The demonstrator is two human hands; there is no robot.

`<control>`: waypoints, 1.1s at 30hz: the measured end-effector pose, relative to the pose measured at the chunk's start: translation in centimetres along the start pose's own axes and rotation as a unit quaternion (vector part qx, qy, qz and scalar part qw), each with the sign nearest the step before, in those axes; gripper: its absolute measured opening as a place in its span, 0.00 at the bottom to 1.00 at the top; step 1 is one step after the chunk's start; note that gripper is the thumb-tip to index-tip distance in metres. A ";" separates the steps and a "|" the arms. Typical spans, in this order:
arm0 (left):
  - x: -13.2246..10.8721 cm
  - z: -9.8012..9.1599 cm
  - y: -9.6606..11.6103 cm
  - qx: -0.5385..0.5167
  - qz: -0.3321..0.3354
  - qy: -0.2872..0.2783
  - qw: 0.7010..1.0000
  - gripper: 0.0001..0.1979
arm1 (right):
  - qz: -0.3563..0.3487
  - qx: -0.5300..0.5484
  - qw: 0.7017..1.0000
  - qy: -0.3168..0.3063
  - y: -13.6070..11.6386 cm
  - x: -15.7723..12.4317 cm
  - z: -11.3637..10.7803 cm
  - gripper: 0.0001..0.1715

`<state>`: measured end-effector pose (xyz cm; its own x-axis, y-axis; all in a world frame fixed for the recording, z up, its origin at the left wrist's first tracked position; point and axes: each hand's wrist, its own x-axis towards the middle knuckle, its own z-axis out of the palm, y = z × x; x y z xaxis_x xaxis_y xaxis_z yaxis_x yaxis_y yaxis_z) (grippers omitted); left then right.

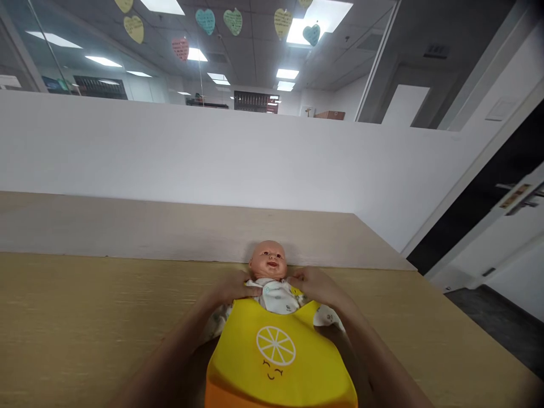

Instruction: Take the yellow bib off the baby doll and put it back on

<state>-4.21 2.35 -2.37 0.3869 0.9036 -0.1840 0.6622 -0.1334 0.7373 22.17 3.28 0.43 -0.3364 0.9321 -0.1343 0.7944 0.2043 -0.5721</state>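
Note:
A baby doll (268,260) lies on its back on the wooden table (85,317), head pointing away from me. It wears a white patterned garment. A yellow bib (276,351) with a lemon-slice face covers its chest and belly. My left hand (233,288) is closed on the bib's left neck strap beside the doll's neck. My right hand (313,286) is closed on the right neck strap at the doll's other shoulder. Both forearms run along the doll's sides.
A white partition wall (212,153) rises behind the table's far edge. Paper hearts (206,20) hang from the ceiling above. A dark doorway (476,198) and floor lie to the right, past the table's right edge.

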 end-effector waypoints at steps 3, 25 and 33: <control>-0.4 -0.5 0.8 0.002 0.003 0.005 1.000 0.25 | 0.014 -0.008 1.000 0.020 -0.7 -0.7 -1.1 0.22; 1.4 -1.7 0.1 -0.069 -0.077 0.395 0.913 0.18 | 0.040 0.038 0.956 0.287 -0.3 4.4 -0.6 0.34; -1.5 -2.0 1.2 -0.007 -0.038 0.058 0.998 0.22 | 0.083 0.000 0.997 -0.008 -1.0 0.2 -3.8 0.24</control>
<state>-5.28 1.61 0.11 0.2587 0.9519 -0.1642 0.6782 -0.0579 0.7326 23.23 4.42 4.09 -0.2090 0.9480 -0.2400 0.8393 0.0479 -0.5415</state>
